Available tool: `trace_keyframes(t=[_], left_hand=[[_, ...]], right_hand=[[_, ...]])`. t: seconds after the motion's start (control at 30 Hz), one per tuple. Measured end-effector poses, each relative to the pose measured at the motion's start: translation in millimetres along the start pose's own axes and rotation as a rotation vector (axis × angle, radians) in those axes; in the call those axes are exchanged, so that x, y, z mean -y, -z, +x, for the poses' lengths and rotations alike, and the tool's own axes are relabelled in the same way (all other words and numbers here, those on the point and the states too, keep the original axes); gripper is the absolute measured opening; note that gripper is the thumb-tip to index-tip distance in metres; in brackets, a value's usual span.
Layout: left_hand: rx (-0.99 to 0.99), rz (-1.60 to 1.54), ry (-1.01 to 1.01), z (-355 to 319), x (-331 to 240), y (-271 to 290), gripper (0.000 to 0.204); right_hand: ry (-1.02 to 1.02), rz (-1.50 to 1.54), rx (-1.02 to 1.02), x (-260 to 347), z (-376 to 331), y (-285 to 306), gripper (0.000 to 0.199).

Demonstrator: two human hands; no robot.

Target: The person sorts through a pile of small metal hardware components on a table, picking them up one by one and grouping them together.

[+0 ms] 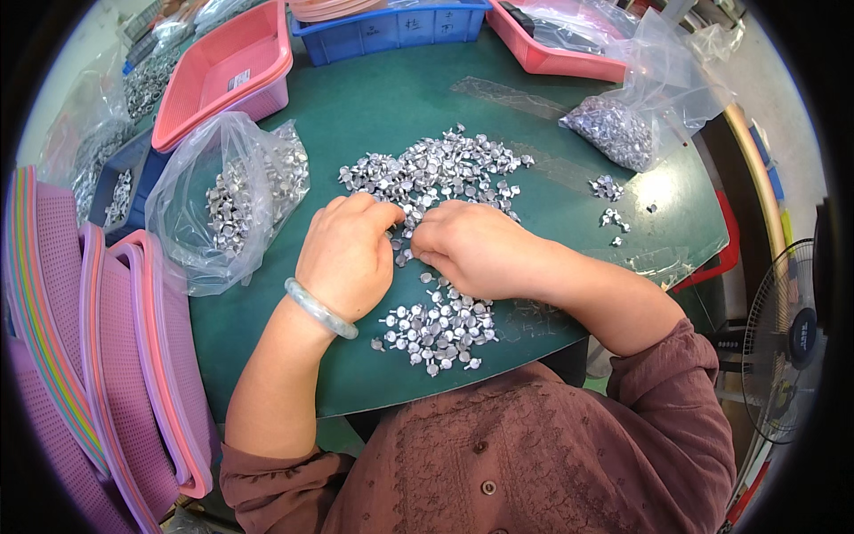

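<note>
At the far left, purple and pink baskets (156, 347) stand nested on edge beside the green table (347, 98). Next, the left bag (238, 200), clear and open, lies on the table with metal studs inside; a pink tray (218, 76) sits behind it. The left hand (349, 249), with a pale bangle (320, 310) at its wrist, has its fingers bent down at the near edge of the far heap (436, 169) of studs. A blue bin (391, 37) stands beyond. The near heap (440, 329) lies closer to the body. The right hand (480, 247) is curled just beside the left; both hands' fingertips are partly hidden, so I cannot tell whether either pinches a stud. Farther right, the right bag (612, 132) holds more studs, with 3 small clusters (607, 187) nearer, then a fan (781, 343).
</note>
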State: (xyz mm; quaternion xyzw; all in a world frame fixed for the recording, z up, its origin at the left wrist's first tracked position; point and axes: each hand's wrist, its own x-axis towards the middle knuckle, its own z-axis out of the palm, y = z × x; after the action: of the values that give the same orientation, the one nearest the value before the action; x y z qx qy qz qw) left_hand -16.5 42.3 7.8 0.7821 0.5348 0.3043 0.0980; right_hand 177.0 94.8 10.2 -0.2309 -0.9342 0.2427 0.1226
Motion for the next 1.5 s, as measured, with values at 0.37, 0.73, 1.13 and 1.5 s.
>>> trace_keyframes(t=[0.37, 0.73, 1.13, 1.5], left_hand=[[0.005, 0.008, 0.015, -0.2, -0.1, 0.8, 0.025], [-0.007, 0.02, 0.013, 0.8, 2.8, 1.6, 0.026], [0.008, 0.017, 0.02, 0.5, 1.6, 2.4, 0.026], [0.018, 0.013, 0.018, 0.3, 0.0, 2.8, 0.026]], right_hand=[[0.112, -0.033, 0.176, -1.0, -6.4, 10.4, 0.024], [0.141, -0.163, -0.049, -3.1, 2.3, -3.0, 0.015], [0.117, -0.113, 0.018, -1.4, -1.2, 7.6, 0.011], [-0.02, -0.16, 0.004, -1.6, 1.7, 0.4, 0.011]])
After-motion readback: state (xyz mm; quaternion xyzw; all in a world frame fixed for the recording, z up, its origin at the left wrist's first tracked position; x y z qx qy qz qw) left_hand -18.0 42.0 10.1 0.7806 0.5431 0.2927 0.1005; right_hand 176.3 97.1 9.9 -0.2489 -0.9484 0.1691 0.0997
